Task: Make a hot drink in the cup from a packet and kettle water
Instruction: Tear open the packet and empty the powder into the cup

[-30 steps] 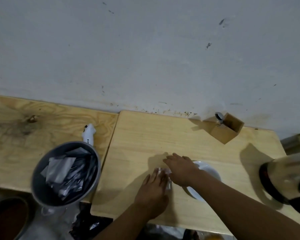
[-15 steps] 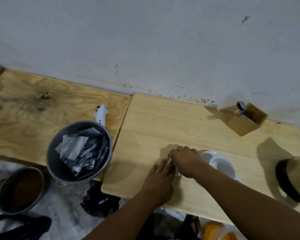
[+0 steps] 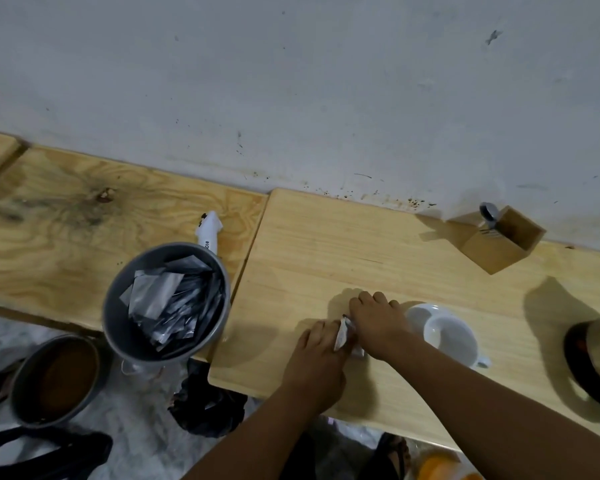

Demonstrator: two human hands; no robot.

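Note:
A small silvery white packet [image 3: 342, 333] is pinched between my left hand [image 3: 317, 362] and my right hand [image 3: 378, 323], just above the light wooden table [image 3: 326, 258]. Both hands grip it, one on each side, and most of it is hidden by my fingers. A white cup [image 3: 445, 332] stands on the table right beside my right hand, its handle toward the front edge. It looks empty. The kettle [image 3: 596, 362] is cut off by the right edge of the view.
A grey bucket [image 3: 118, 327] with several foil packets stands left of the table. A wooden box [image 3: 499, 240] holding a spoon sits at the back right. A metal pot [image 3: 54, 379] and a black bag [image 3: 205, 407] lie on the floor. A white tube [image 3: 208, 232] rests on the plywood bench.
The camera has tilted and shifted, so the table sits lower right in view. My hands have stayed together on the packet, which now shows more between my fingers.

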